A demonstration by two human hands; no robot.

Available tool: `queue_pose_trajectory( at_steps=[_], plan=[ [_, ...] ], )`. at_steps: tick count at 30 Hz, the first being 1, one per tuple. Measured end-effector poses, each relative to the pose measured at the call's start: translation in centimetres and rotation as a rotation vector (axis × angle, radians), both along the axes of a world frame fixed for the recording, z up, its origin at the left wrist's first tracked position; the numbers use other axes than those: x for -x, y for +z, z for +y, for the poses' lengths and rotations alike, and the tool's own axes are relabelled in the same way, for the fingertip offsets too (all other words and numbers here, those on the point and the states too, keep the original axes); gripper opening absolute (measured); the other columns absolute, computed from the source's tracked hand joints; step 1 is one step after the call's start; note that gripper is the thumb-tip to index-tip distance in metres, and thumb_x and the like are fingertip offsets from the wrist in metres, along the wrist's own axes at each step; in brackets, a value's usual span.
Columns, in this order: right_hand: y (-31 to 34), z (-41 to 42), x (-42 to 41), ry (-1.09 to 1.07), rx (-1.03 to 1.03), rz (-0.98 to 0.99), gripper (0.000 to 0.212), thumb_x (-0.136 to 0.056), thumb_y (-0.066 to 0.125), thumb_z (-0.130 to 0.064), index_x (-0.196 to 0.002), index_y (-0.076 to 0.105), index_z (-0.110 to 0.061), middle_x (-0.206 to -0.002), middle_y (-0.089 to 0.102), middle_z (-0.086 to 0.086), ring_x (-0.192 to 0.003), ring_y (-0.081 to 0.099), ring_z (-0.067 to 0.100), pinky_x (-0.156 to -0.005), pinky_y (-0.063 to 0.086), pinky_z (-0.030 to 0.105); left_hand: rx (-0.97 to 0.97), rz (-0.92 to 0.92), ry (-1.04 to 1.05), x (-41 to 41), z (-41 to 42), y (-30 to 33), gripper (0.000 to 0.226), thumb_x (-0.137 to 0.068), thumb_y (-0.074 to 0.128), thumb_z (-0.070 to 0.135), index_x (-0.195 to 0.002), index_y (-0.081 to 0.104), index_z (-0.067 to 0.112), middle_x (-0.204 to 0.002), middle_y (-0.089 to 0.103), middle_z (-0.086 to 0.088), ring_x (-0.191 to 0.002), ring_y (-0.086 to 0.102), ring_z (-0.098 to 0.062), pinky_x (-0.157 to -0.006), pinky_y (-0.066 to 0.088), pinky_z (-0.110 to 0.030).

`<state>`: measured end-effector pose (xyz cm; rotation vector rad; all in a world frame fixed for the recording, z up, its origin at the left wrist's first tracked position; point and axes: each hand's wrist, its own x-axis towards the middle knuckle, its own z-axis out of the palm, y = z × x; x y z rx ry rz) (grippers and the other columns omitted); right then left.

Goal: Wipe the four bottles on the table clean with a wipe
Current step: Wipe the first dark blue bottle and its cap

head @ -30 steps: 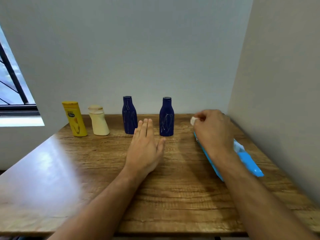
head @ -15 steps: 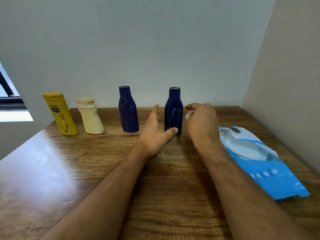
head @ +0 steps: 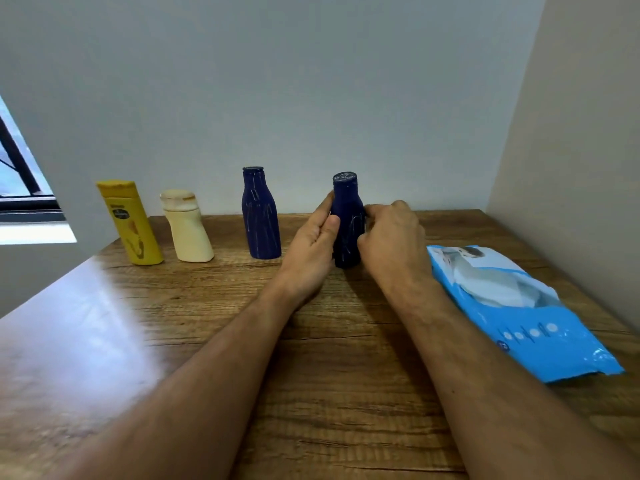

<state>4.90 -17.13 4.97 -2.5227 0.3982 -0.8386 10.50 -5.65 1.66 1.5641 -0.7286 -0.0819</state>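
Note:
Four bottles stand in a row at the back of the wooden table (head: 194, 327): a yellow bottle (head: 133, 226), a cream bottle (head: 188, 235), and two dark blue bottles with pale scratch marks. The left blue bottle (head: 260, 216) stands free. My left hand (head: 311, 249) grips the right blue bottle (head: 346, 206) from its left, thumb on the front. My right hand (head: 394, 237) presses curled fingers against the bottle's right side. The white wipe it pinched earlier is hidden behind those fingers.
A blue pack of wipes (head: 526, 320) lies flat on the right side of the table, near the beige side wall. A grey wall runs right behind the bottles. A window (head: 20, 199) sits at the far left.
My left hand moved forward from the table and closed round the right blue bottle. My right hand carried the wipe left from the pack to the bottle's side.

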Motion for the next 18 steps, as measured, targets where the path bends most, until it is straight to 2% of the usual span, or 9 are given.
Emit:
queue_pose_trajectory(
  at_steps=[2,4,7,10,14,16,18],
  plan=[
    [0.0,-0.2,0.2,0.011,-0.003,-0.016,0.03,-0.093,0.055,-0.014,-0.119,0.068,-0.018,-0.104,0.051,0.007,-0.081,0.046,0.018,-0.071,0.038,0.027,-0.005,-0.001,-0.009,0.3,0.0,0.2,0.047,-0.108,0.033,0.03,-0.155,0.027,0.035,-0.138,0.06,0.009,-0.122,0.059,-0.003,-0.102,0.049,-0.028],
    [0.1,-0.3,0.3,0.036,-0.015,-0.034,0.028,-0.093,0.053,-0.014,-0.114,0.07,-0.02,-0.097,0.048,0.004,-0.078,0.045,0.016,-0.062,0.034,0.021,0.005,0.0,-0.002,0.7,0.1,0.6,0.046,-0.107,0.033,0.037,-0.153,0.029,0.04,-0.137,0.06,0.012,-0.124,0.057,-0.002,-0.107,0.046,-0.033],
    [0.2,-0.1,0.6,0.1,-0.058,-0.081,0.026,-0.094,0.052,-0.013,-0.108,0.073,-0.02,-0.089,0.051,0.004,-0.065,0.043,0.008,-0.053,0.025,0.012,0.088,0.031,-0.014,1.5,0.2,1.1,0.048,-0.101,0.037,0.054,-0.149,0.035,0.047,-0.141,0.058,0.002,-0.13,0.055,-0.016,-0.112,0.04,-0.049],
    [0.3,0.3,1.1,0.174,-0.095,-0.112,0.026,-0.095,0.052,-0.013,-0.108,0.074,-0.019,-0.083,0.059,-0.002,-0.063,0.046,0.001,-0.054,0.028,0.008,0.118,-0.019,-0.026,2.1,0.7,1.3,0.05,-0.105,0.028,0.051,-0.153,0.032,0.037,-0.13,0.062,-0.012,-0.117,0.063,-0.027,-0.102,0.05,-0.053],
    [0.5,1.1,1.5,0.255,-0.18,-0.16,0.029,-0.098,0.052,-0.012,-0.118,0.072,-0.02,-0.099,0.063,-0.003,-0.071,0.061,0.007,-0.058,0.045,0.009,0.242,0.098,-0.034,2.2,1.5,1.2,0.05,-0.103,0.029,0.054,-0.147,0.041,0.032,-0.117,0.067,-0.013,-0.099,0.067,-0.03,-0.084,0.058,-0.055],
    [0.4,1.5,1.7,0.289,-0.218,-0.175,0.031,-0.098,0.051,-0.007,-0.119,0.071,-0.018,-0.086,0.058,-0.013,-0.068,0.063,0.005,-0.053,0.047,0.006,0.258,0.188,-0.006,2.5,1.7,1.2,0.065,-0.094,0.034,0.065,-0.135,0.053,0.018,-0.111,0.069,-0.017,-0.096,0.067,-0.034,-0.082,0.059,-0.052],
    [0.4,1.7,1.8,0.298,-0.212,-0.175,0.032,-0.097,0.05,-0.006,-0.119,0.071,-0.016,-0.077,0.054,-0.02,-0.064,0.06,0.002,-0.053,0.044,0.003,0.27,0.248,0.032,2.8,1.7,1.2,0.073,-0.087,0.036,0.07,-0.123,0.061,0.012,-0.105,0.071,-0.016,-0.093,0.069,-0.031,-0.079,0.059,-0.047]
  ],
)
